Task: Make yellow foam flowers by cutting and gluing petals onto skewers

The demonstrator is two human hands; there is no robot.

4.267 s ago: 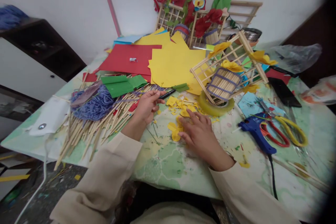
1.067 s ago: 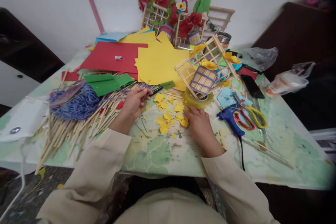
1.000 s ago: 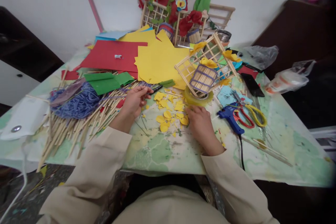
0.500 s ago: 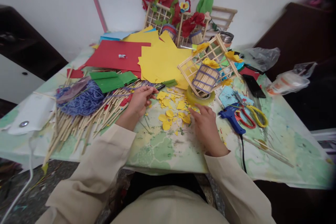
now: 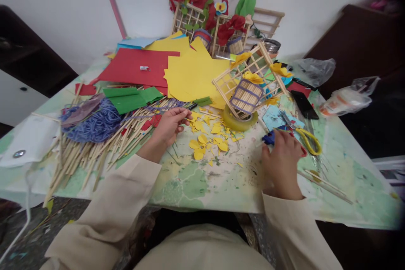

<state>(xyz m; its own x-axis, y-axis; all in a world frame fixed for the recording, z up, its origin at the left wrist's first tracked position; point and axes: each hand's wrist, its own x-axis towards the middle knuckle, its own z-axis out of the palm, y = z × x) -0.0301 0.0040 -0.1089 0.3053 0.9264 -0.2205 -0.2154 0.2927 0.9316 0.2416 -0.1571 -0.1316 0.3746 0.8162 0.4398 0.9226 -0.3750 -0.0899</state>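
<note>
Thumb and forefinger of my left hand (image 5: 172, 128) are pinched together; whatever is between them is too small to make out. Behind its fingertips lies a dark pen (image 5: 192, 106). My right hand (image 5: 282, 162) is over the blue glue gun (image 5: 268, 138), thumb apart from the curved fingers, covering most of the gun's body. Yellow petal-shaped cuttings (image 5: 199, 147) lie scattered between both hands. Beyond them, a stick lattice (image 5: 218, 82) with yellow paper flowers and a small stick basket (image 5: 247, 97) leans tilted on a roll of tape (image 5: 238, 122).
Yellow-handled scissors (image 5: 311, 141) and a black phone (image 5: 303, 103) lie at right, with a bagged cup (image 5: 344, 100) farther out. Purple yarn (image 5: 93, 122) rests on thin sticks (image 5: 88, 156) at left. Red sheets (image 5: 136, 65), yellow sheets (image 5: 193, 74) and flowered lattices (image 5: 190, 17) stand behind.
My right hand has moved right, from beside the yellow cuttings to over the glue gun. My left hand stays pinched in nearly the same place. The view has shifted slightly.
</note>
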